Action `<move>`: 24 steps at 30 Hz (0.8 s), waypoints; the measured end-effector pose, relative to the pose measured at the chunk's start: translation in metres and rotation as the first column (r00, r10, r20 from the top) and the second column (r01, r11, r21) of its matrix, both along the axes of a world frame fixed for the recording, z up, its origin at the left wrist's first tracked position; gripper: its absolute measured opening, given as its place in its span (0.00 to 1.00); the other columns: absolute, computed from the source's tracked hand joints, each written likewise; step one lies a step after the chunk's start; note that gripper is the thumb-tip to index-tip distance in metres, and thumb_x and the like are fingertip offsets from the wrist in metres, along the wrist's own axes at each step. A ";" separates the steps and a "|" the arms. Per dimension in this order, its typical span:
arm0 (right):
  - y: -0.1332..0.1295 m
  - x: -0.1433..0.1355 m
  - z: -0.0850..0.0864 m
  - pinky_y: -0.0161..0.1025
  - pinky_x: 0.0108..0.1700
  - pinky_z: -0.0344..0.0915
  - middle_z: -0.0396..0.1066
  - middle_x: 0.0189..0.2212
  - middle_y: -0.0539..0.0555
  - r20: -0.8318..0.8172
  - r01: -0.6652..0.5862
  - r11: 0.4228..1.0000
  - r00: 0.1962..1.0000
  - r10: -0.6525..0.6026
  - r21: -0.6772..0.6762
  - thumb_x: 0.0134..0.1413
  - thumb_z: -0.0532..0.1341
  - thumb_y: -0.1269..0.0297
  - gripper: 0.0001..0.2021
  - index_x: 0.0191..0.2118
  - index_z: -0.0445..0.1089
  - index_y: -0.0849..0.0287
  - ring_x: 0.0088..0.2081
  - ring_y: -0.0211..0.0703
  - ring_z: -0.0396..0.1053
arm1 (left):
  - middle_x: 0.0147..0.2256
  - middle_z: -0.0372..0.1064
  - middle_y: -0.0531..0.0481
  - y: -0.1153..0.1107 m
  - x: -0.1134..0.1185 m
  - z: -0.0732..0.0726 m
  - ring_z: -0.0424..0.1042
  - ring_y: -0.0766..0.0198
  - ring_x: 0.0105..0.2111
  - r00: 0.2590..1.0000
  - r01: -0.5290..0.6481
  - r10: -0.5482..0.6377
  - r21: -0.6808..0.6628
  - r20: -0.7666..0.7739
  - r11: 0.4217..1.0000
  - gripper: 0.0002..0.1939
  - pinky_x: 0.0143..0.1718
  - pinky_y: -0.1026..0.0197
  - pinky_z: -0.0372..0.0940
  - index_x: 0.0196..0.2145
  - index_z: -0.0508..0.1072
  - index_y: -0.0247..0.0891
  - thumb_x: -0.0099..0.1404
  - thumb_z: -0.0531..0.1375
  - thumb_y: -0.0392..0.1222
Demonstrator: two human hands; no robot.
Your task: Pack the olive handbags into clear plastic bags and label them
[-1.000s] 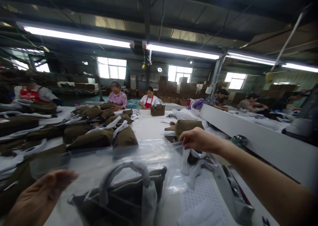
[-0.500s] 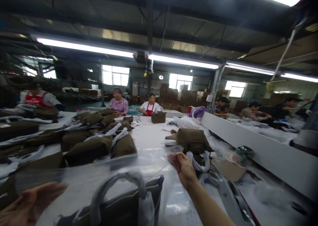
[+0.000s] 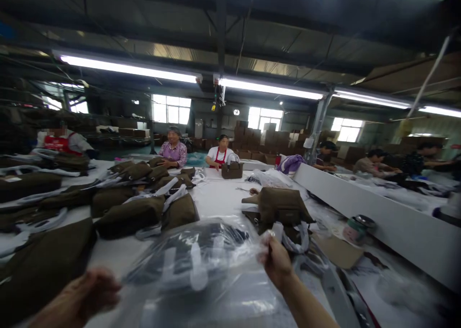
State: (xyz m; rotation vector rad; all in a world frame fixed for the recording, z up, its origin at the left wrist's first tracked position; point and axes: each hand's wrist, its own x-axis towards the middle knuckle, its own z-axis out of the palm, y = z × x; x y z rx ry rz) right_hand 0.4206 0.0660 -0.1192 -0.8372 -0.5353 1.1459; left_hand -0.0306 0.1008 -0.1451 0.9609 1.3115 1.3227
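A clear plastic bag (image 3: 216, 289) lies over a dark handbag (image 3: 201, 239) at the near middle of the table, with the handbag's wrapped parts showing pale through the film. My right hand (image 3: 275, 258) is closed on the plastic at the bag's right corner. At the lower left, my left hand (image 3: 90, 289) is blurred, its fingers curled beside the plastic's left edge; whether it grips the film is unclear. An olive bag (image 3: 284, 205) with wrapped handles sits just beyond my right hand.
Many olive bags (image 3: 133, 215) cover the table's left side. A lidded cup (image 3: 355, 229) stands at right by a long white divider (image 3: 378, 212). Across the table, a person in a red apron (image 3: 220, 157) is near an upright bag (image 3: 232, 169). More people sit at both sides.
The plastic now covers the dark handbag, whose handle stood up in front before. My right hand has closed more on the film. My left hand has moved right and its fingers have curled.
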 end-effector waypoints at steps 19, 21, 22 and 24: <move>-0.150 -0.084 -0.079 0.47 0.49 0.60 0.66 0.46 0.59 0.895 -0.605 0.674 -0.169 0.412 -0.425 0.25 0.70 0.45 0.45 0.54 0.60 0.58 0.45 0.52 0.63 | 0.47 0.70 0.47 -0.114 -0.016 -0.115 0.62 0.54 0.52 0.272 0.841 -0.749 -0.228 -0.605 0.490 0.09 0.54 0.55 0.56 0.34 0.78 0.47 0.57 0.60 0.47; -0.173 -0.123 -0.117 0.48 0.47 0.61 0.68 0.42 0.60 0.868 -0.533 0.685 -0.302 0.394 -0.496 0.21 0.71 0.47 0.44 0.51 0.63 0.61 0.42 0.55 0.64 | 0.43 0.72 0.46 -0.115 -0.017 -0.110 0.65 0.55 0.49 0.300 0.851 -0.745 -0.187 -0.595 0.491 0.10 0.53 0.57 0.58 0.35 0.78 0.46 0.60 0.57 0.47; -0.182 -0.135 -0.136 0.48 0.46 0.61 0.68 0.41 0.61 0.855 -0.468 0.718 -0.341 0.392 -0.515 0.27 0.71 0.49 0.37 0.47 0.66 0.62 0.42 0.56 0.64 | 0.41 0.72 0.46 -0.116 -0.015 -0.105 0.66 0.56 0.47 0.322 0.845 -0.742 -0.175 -0.588 0.506 0.11 0.52 0.57 0.58 0.35 0.78 0.45 0.60 0.56 0.47; -0.192 -0.148 -0.162 0.45 0.43 0.61 0.70 0.38 0.61 0.843 -0.334 0.786 -0.351 0.408 -0.519 0.42 0.65 0.59 0.16 0.38 0.70 0.62 0.41 0.54 0.65 | 0.37 0.73 0.46 -0.115 -0.008 -0.092 0.67 0.56 0.43 0.374 0.810 -0.710 -0.162 -0.596 0.564 0.13 0.50 0.57 0.59 0.33 0.77 0.43 0.62 0.54 0.47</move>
